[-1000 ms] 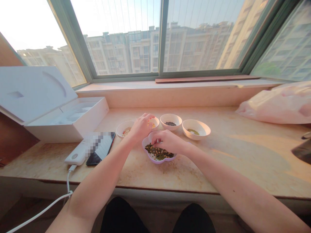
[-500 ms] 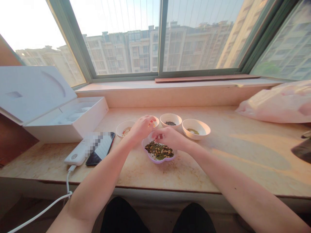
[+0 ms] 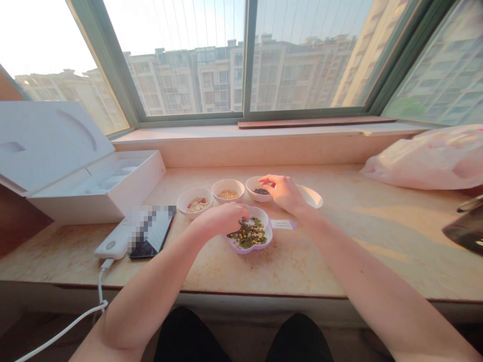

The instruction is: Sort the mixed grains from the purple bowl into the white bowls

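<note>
My left hand [image 3: 227,219] reaches into a lavender-rimmed, petal-shaped bowl [image 3: 253,247], its fingers curled together at the mixed beans [image 3: 252,236]. Green and tan beans show there; whatever the fingertips pinch is hidden. Over a white bowl [image 3: 250,194] of dark beans [image 3: 261,191] hovers my right hand [image 3: 284,192], its fingers bent close together; anything between them is too small to make out. To the left stand a white bowl [image 3: 228,184] of tan beans and another white bowl [image 3: 184,201] with pale and red pieces. My right hand partly covers the rightmost white bowl [image 3: 314,197].
At left are an open white box [image 3: 113,193], a white power bank [image 3: 115,245] with a cable [image 3: 98,286], and a phone [image 3: 160,236]. A plastic bag [image 3: 426,161] and a dark object [image 3: 466,231] lie at right. The counter's front edge [image 3: 264,295] is near me.
My left hand has come down from the tan-bean bowl into the petal-shaped bowl. My right hand has moved from that bowl up and right to the dark-bean bowl.
</note>
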Tool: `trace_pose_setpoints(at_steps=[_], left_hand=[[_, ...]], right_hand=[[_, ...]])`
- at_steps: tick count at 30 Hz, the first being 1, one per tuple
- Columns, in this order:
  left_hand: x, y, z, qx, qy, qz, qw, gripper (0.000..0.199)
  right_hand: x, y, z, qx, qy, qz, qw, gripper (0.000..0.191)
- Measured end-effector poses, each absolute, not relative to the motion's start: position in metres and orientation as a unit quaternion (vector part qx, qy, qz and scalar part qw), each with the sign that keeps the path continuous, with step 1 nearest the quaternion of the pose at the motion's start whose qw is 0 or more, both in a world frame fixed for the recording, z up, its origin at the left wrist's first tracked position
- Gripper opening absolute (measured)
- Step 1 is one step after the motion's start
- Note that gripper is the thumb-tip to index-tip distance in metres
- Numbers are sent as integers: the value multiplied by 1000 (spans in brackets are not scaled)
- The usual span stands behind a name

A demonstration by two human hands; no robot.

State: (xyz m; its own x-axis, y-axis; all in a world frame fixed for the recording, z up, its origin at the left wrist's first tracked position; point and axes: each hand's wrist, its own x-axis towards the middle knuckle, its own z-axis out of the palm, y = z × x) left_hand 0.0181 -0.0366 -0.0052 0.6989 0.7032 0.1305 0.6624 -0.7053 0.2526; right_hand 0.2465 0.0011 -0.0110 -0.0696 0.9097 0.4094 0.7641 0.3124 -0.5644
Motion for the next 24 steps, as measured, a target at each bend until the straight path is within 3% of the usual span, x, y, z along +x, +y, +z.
trace_pose_setpoints(at_steps=[8,24], left_hand=[[21,-31,-6,933,340,6,113,36],[27,-38,-7,941,317,49,107,30]], right_hand=[[244,3,-7,-637,-709,69,293,29],[243,-5,-4,-648,-701,87,286,31]])
